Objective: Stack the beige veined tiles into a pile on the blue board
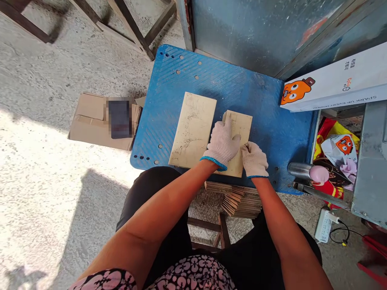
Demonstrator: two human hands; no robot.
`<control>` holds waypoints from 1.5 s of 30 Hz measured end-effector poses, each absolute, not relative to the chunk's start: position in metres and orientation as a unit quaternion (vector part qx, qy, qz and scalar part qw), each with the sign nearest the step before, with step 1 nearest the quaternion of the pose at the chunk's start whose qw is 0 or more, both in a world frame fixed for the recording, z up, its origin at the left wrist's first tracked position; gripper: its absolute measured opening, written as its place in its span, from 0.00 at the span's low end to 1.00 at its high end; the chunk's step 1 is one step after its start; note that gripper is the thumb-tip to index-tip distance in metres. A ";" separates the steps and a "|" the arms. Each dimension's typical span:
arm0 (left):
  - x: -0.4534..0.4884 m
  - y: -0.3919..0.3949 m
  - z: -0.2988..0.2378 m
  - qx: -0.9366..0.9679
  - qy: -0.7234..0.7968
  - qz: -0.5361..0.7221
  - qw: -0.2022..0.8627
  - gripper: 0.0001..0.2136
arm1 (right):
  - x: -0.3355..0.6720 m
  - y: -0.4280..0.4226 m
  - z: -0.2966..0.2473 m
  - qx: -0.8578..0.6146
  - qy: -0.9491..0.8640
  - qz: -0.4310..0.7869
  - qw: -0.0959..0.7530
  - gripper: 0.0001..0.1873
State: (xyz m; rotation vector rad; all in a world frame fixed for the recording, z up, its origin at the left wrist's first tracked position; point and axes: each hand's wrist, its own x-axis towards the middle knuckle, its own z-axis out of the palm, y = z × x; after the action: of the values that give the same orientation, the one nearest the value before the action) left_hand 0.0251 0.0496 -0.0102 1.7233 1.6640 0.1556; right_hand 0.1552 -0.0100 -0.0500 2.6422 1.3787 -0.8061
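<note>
Head view. A blue plastic table (242, 78), scuffed and pierced by small holes along its edges, stands on a speckled, rough floor (99, 64), sunlit at the left. Grey panels (238, 36) close off the far side; wooden legs (130, 28) stand beyond the table's far left corner. A cardboard box (90, 121) lies at the table's left, a power strip (323, 226) on the floor at the right.

Writing: the white carton (335, 80) at the far right reads, inverted, "SPARK UP EVERY MOMENT" — beside an orange cartoon figure; its smaller characters are too small to read.

Two pale stacks of boards lie side by side on the table: the left stack (193, 129) and the smaller right stack (243, 125). The gloved left hand (224, 141) lies spread on the right stack, index finger extended; the gloved right hand (254, 159) curls at its right edge — whether it grips a board cannot be told. More boards (243, 203) show below the near edge.
</note>
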 end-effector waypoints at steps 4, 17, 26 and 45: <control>0.017 0.050 -0.004 0.696 0.595 0.085 0.394 0.12 | 0.161 -0.019 -0.047 0.860 0.454 -0.232 0.004 0.18; 0.011 0.036 0.001 0.740 0.517 0.128 0.411 0.11 | 0.166 -0.097 -0.011 0.795 0.491 -0.337 0.116 0.16; 0.025 0.021 0.005 0.744 0.501 0.096 0.431 0.16 | 0.127 -0.161 -0.047 0.720 0.538 -0.363 0.246 0.11; 0.021 0.020 -0.005 0.736 0.505 0.070 0.445 0.18 | 0.117 -0.168 -0.066 0.688 0.560 -0.355 0.295 0.16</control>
State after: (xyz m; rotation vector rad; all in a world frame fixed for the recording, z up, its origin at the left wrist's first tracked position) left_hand 0.0210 0.0203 -0.0049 1.8241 1.2516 0.1729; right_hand 0.1169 -0.1680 -0.0662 1.8316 1.4898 -0.9446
